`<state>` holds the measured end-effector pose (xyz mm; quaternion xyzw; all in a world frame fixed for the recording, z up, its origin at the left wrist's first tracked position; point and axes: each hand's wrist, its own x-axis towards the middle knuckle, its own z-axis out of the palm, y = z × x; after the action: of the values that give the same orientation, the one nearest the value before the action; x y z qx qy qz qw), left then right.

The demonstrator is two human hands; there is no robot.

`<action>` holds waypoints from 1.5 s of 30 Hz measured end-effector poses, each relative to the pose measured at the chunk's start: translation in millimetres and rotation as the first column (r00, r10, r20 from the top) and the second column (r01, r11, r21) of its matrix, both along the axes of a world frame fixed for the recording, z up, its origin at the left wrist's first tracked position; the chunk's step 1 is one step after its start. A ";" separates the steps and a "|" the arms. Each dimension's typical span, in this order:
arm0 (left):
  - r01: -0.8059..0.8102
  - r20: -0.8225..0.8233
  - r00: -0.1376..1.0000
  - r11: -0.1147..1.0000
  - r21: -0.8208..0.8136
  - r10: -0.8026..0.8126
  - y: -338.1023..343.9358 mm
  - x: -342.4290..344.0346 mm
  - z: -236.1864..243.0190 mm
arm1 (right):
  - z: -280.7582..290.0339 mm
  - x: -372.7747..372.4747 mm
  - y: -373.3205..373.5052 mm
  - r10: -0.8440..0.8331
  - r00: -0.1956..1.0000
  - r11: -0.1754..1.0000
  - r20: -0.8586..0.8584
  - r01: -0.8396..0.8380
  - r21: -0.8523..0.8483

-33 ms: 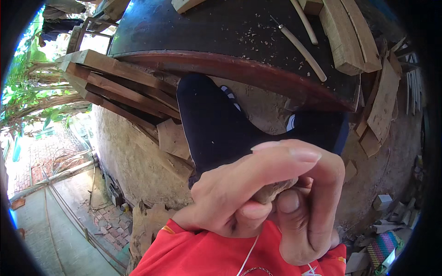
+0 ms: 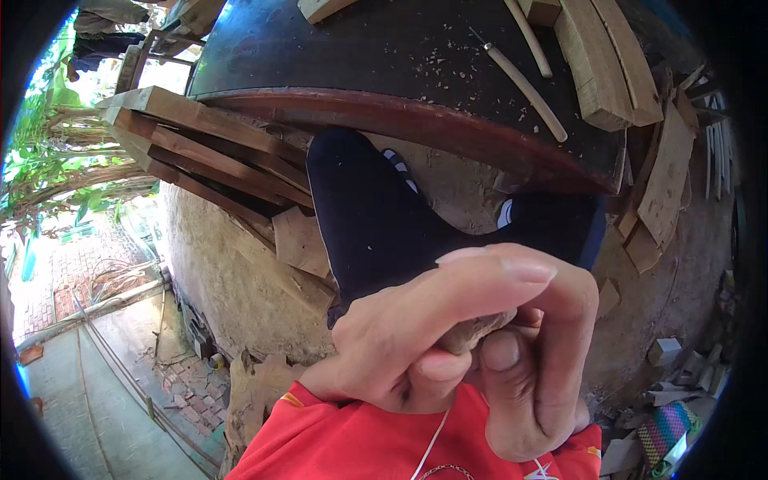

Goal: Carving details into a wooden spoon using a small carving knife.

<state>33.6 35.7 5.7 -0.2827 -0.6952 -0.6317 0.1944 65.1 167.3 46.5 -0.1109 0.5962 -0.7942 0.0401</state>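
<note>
Both my hands are raised close to the camera, pressed together over my red shirt (image 2: 336,440). My left hand (image 2: 400,344) comes in from the lower left, its forefinger stretched across the top to the right. My right hand (image 2: 552,368) curls in from the lower right, thumb up against the left thumb. Pinched between the fingers of both hands is a small brownish piece of wood (image 2: 478,328), mostly hidden by the fingers. Behind the hands are my legs in dark blue trousers (image 2: 376,224).
A dark round tabletop (image 2: 360,56) lies beyond my legs, with pale sticks (image 2: 528,94), wood shavings and a wooden block (image 2: 596,64) on it. Planks (image 2: 200,136) are stacked at the left. Wood offcuts (image 2: 664,176) lean at the right, over an earth floor (image 2: 232,280).
</note>
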 end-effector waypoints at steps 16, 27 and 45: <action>0.062 0.111 0.992 0.997 0.038 -0.066 9.1 8.0 12.4 | 10.7 23.3 -3.1 -0.121 0.955 0.991 0.272 0.099 0.094; -0.022 -0.024 0.999 0.997 0.078 0.024 13.4 2.7 1.6 | 19.9 10.8 -3.1 -0.326 0.931 0.925 0.166 0.277 0.261; 0.062 0.483 0.849 0.947 0.316 -0.217 19.1 -2.1 37.9 | 33.0 0.3 7.6 -0.411 0.886 0.815 0.215 0.251 0.523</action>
<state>31.6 54.8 43.6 -0.1236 -0.5992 -0.7910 -0.0047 65.4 174.8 79.5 0.1385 0.7699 -0.6226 0.0212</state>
